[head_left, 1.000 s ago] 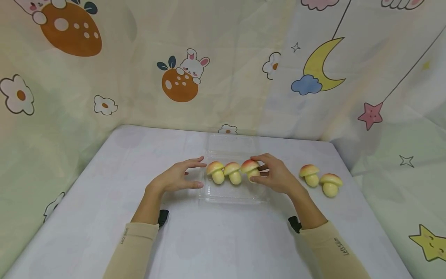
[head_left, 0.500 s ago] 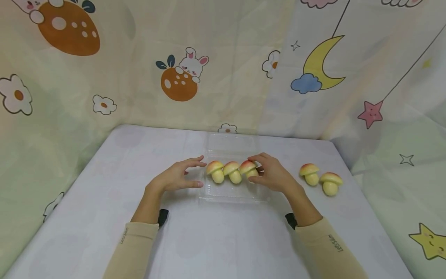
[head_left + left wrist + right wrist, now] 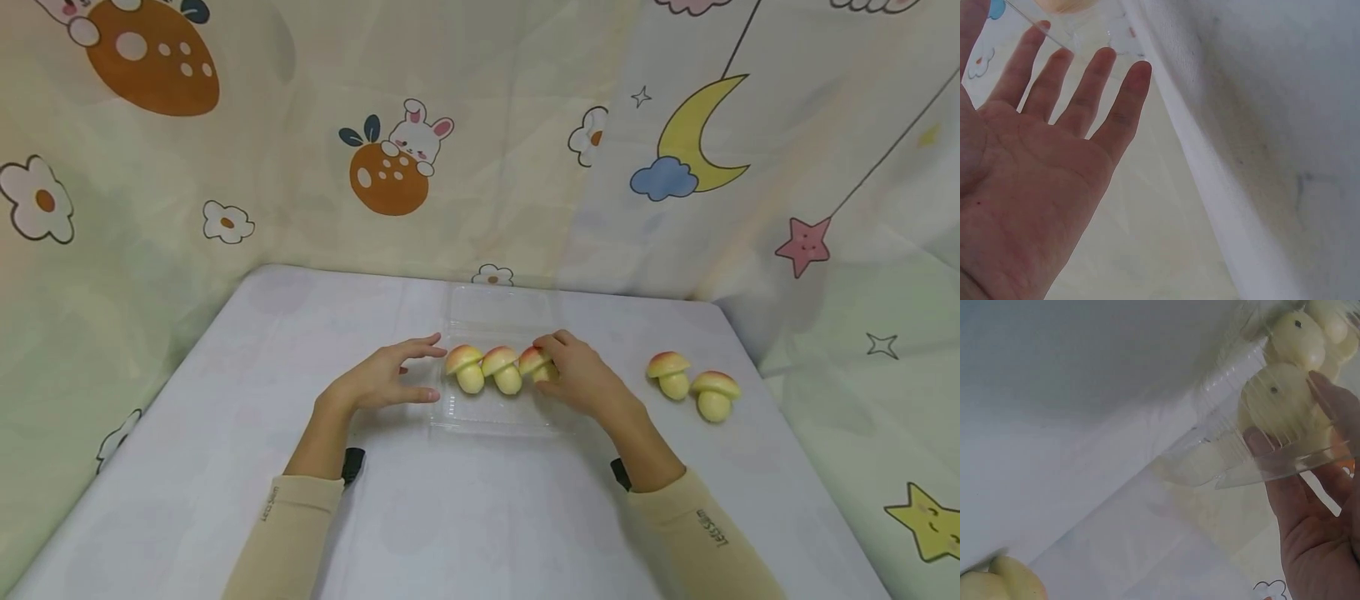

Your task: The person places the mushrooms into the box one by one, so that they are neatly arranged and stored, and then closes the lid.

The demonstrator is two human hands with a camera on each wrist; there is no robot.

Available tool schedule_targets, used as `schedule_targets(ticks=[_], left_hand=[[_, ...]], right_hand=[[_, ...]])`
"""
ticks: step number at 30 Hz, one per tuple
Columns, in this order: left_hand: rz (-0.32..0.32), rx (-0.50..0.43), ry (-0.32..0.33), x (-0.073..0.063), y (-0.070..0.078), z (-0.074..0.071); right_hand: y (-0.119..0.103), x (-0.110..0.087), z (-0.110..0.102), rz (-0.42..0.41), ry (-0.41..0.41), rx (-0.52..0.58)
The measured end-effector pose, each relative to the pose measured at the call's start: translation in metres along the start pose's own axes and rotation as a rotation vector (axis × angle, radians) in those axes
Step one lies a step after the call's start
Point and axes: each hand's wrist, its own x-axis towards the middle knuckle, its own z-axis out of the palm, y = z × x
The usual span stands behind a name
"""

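A clear plastic clamshell box (image 3: 487,415) lies on the table with its lid (image 3: 498,304) folded back. Three mushrooms with red-yellow caps and pale stems sit in a row inside: a left one (image 3: 467,369), a middle one (image 3: 502,371) and a right one (image 3: 536,364). My right hand (image 3: 588,379) grips the right mushroom, thumb and fingers on either side of it, and partly hides its stem. In the right wrist view the held mushroom (image 3: 1279,403) shows through the box wall. My left hand (image 3: 382,379) is beside the box's left edge, fingers spread, holding nothing.
Two more mushrooms, one (image 3: 670,375) slightly farther back than the other (image 3: 715,396), stand on the white-covered table (image 3: 465,517) to the right. A patterned cloth (image 3: 495,167) hangs behind and along both sides of the table.
My right hand has shifted slightly left, bringing the right mushroom closer to the middle one, and now covers more of its stem. The left hand has stayed in place.
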Motion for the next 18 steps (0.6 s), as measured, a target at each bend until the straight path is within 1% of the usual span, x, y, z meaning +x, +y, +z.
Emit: schedule_targets(ticks=[4, 9, 12, 18], left_hand=[[0.005, 0.003, -0.001, 0.0008, -0.0003, -0.0002], [-0.004, 0.005, -0.002, 0.0018, -0.0021, 0.0004], [-0.009, 0.002, -0.002, 0.0022, -0.0025, 0.0007], [-0.004, 0.0, -0.002, 0.0032, -0.0032, 0.0018]], right_hand=[[-0.0035, 0.0001, 0.0013, 0.007, 0.019, -0.033], [-0.0029, 0.0007, 0.0029, 0.019, 0.036, -0.032], [-0.0011, 0.0023, 0.0041, 0.036, 0.032, -0.03], [0.0028, 0.0055, 0.0071, 0.082, -0.003, -0.024]])
